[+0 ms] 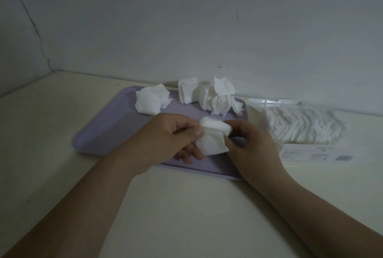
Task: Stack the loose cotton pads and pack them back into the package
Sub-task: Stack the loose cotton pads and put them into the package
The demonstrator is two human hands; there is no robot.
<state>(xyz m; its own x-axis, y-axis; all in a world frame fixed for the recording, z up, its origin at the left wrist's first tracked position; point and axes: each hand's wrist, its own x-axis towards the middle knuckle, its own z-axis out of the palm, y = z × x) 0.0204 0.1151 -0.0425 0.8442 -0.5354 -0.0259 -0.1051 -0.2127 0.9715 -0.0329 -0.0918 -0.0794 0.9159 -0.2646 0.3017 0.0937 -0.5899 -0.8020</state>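
Note:
A small stack of white cotton pads (213,137) is held above the lilac tray (107,129) by both hands. My left hand (165,139) grips its left side, thumb on top. My right hand (252,144) pinches its right edge. Three loose piles of pads lie at the tray's far side: one at the left (151,100), one upright (187,92), one splayed (222,100). The clear plastic package (300,127), partly filled with pads, lies on the table to the right of the tray.
The tray sits on a pale table (51,133) that meets a grey wall (186,19) just behind the piles. A printed label (315,155) shows at the package's near edge.

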